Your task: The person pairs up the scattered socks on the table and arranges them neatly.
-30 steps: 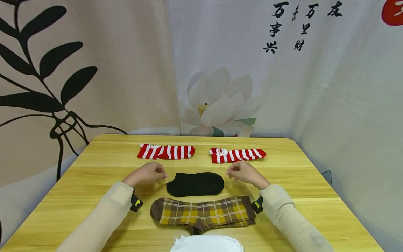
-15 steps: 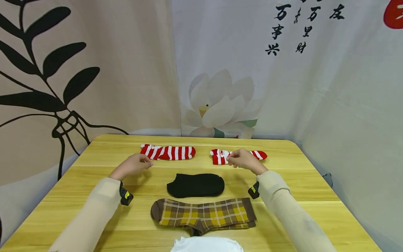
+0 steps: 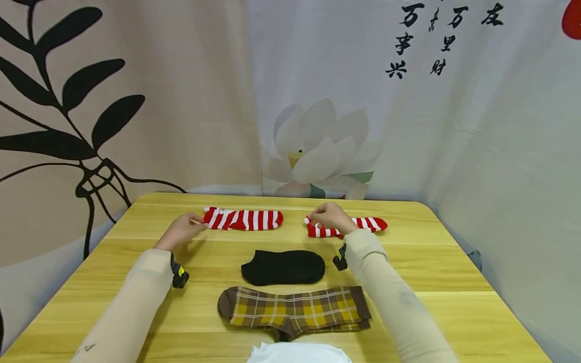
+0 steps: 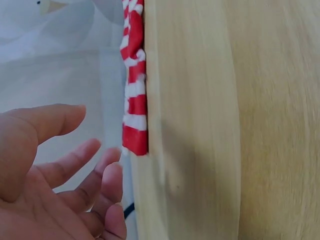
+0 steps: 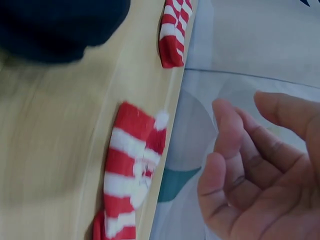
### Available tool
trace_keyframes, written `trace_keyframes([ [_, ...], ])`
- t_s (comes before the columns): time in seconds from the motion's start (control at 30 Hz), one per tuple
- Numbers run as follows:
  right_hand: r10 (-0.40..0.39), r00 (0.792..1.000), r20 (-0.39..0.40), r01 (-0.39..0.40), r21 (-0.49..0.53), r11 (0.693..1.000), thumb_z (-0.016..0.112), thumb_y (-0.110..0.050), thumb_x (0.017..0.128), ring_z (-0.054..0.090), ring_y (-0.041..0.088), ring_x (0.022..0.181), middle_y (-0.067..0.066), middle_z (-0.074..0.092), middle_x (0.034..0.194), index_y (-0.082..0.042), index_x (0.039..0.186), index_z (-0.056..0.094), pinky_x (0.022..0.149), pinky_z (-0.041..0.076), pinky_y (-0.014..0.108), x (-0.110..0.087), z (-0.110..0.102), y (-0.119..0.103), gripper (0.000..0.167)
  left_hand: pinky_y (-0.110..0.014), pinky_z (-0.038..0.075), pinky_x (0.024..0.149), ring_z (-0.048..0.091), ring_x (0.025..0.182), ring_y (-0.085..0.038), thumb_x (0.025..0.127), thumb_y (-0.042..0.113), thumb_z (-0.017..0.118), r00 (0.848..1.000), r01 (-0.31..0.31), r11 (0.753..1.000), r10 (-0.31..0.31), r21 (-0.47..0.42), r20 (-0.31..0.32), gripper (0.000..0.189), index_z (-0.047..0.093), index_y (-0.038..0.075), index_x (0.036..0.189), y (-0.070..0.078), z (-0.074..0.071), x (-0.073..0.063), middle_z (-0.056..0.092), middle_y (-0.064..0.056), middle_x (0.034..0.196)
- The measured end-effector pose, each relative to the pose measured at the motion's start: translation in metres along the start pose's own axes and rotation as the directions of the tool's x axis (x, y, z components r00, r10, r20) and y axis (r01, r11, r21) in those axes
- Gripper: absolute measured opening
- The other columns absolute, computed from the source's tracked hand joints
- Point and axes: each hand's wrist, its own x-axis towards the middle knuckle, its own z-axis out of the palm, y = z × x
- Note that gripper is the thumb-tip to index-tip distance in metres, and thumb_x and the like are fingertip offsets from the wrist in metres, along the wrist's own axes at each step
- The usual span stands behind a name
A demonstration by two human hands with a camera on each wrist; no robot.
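Two red-and-white striped socks lie along the far part of the table. My left hand (image 3: 182, 231) is by the cuff end of the left striped sock (image 3: 245, 220); in the left wrist view its thumb and fingers are apart, with nothing between them. Over the right striped sock (image 3: 374, 224) hovers my right hand (image 3: 333, 217), hiding part of it. The right wrist view shows loosely bent fingers (image 5: 227, 130) and a thumb apart from them, holding nothing, beside the sock's cuff with its white pompom (image 5: 161, 120).
Nearer on the wooden table (image 3: 113, 282) lie black ankle socks (image 3: 283, 267), then brown-and-yellow plaid socks (image 3: 295, 308). A white cloth item (image 3: 299, 353) is cut off at the bottom edge. A printed curtain (image 3: 204, 101) hangs behind the table.
Both hands have moved away from beside the black socks toward the far striped socks. The left hand went left and forward, the right hand forward and then left. The socks stay put.
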Motion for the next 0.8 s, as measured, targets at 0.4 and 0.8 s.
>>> trace_keyframes([
  [0.4,-0.023,1.0,0.002,0.023,0.017,1.0,0.061,-0.021,0.095,0.065,0.034,0.1,0.015,0.07,0.105,-0.001,0.108,0.07,0.091,0.051,0.045,0.031,0.031,-0.02,0.026,-0.052,0.045,0.092,0.05,0.117,-0.045,0.099,0.028,0.048,0.997,0.049,0.999,-0.048,0.004,-0.063,0.052,0.044,-0.01,0.134,-0.012,0.003,0.022,0.047,-0.033,0.133],
  [0.8,-0.028,0.997,-0.066,0.017,-0.155,0.988,0.064,-0.017,0.093,0.063,0.02,0.072,0.01,0.069,0.082,0.003,0.094,0.073,0.068,0.053,0.031,0.058,0.054,-0.042,0.022,-0.053,0.044,0.093,0.049,0.118,-0.045,0.099,0.029,0.048,0.986,0.131,0.991,-0.128,0.026,-0.104,0.05,0.048,-0.01,0.13,-0.018,0.005,0.04,0.048,-0.031,0.134],
])
